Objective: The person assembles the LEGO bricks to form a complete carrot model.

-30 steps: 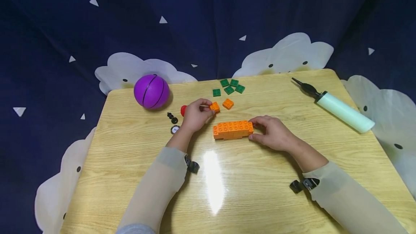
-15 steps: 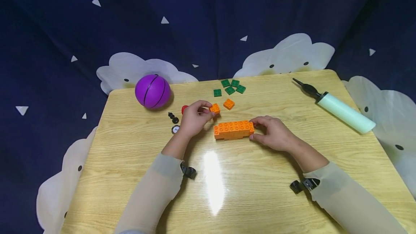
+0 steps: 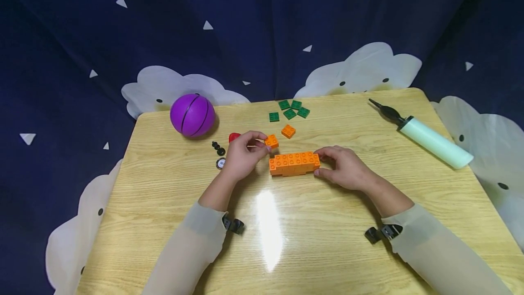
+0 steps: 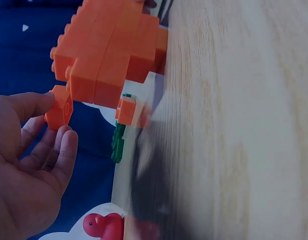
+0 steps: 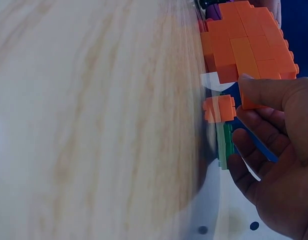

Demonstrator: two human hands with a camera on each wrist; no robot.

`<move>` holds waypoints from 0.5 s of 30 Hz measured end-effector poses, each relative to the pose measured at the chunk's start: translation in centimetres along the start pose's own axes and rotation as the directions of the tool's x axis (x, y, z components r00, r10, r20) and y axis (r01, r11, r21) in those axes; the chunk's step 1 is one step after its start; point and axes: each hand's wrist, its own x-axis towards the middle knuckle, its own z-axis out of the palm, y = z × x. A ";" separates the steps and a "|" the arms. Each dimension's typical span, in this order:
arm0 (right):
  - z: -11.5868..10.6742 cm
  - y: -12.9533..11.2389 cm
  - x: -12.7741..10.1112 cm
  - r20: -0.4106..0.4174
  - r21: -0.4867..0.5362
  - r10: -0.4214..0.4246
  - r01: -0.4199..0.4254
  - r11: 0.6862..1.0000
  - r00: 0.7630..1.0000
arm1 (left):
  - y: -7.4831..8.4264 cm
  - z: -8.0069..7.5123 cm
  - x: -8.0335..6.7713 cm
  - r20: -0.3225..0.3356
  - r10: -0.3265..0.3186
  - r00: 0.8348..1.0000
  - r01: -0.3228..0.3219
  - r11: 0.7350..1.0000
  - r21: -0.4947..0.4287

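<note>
My left hand pinches a small orange toy brick between thumb and fingertips, raised off the table near the left end of a long orange brick block. In the left wrist view that small brick hangs beside the block's corner; whether they touch I cannot tell. The block is several bricks joined, wider above than at its base. My right hand grips the block's right end, thumb in front and fingers behind, as the right wrist view shows with the block. Another orange brick lies loose behind the block.
Several flat green bricks lie at the back. A purple ball, a black pawn-like piece, a round black-and-white disc and a red duck are on the left. A hand pump lies on the right.
My left hand has come slightly nearer the front with the small orange brick, closer to the long block. The right hand and the block have stayed put.
</note>
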 end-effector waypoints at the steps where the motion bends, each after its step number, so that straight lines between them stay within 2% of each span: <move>1: 0.0 0.0 0.0 0.000 0.000 0.001 -0.001 1.000 1.000 | 0.1 0.0 -0.2 0.000 0.001 1.000 -0.001 1.000 -0.004; 8: 0.0 0.0 0.0 0.002 0.004 0.002 -0.002 1.000 1.000 | 0.8 0.0 -1.4 0.025 -0.006 1.000 0.008 0.998 -0.068; 15: 0.1 0.0 0.1 0.000 0.006 -0.001 0.001 1.000 1.000 | 1.5 0.4 -2.3 0.055 0.052 0.997 -0.048 0.996 -0.074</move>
